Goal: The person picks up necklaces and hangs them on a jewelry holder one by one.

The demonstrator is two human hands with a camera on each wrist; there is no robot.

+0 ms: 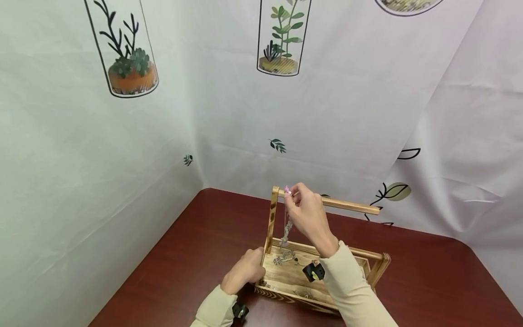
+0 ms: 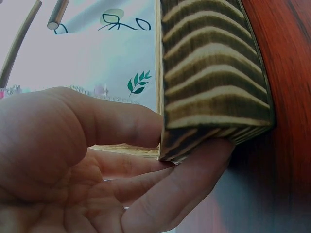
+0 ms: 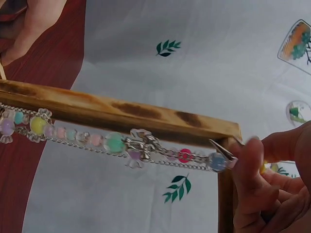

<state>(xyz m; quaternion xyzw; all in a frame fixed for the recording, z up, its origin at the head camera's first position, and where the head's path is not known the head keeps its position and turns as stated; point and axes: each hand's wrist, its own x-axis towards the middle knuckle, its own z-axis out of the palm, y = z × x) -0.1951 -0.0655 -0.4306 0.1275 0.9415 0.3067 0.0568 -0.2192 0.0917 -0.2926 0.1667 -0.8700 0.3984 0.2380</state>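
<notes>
A wooden jewelry stand (image 1: 282,274) has a shallow tray below and a crossbar (image 1: 347,206) on an upright post. My left hand (image 1: 245,270) grips the tray's left end; in the left wrist view, thumb and fingers (image 2: 189,187) hold its striped corner. Up by the post end of the crossbar, my right hand (image 1: 307,212) pinches the top of a beaded bracelet (image 3: 115,141). Pastel beads, bow charms and thin silver chain dangle from it. Its upper end is partly hidden by the right fingers (image 3: 250,170).
A silver chain (image 1: 284,258) lies in the tray near the post. Small jewelry pieces (image 1: 302,294) sit along the tray's front side. The dark red table (image 1: 184,254) meets a printed cloth backdrop (image 1: 229,172) at the back and left.
</notes>
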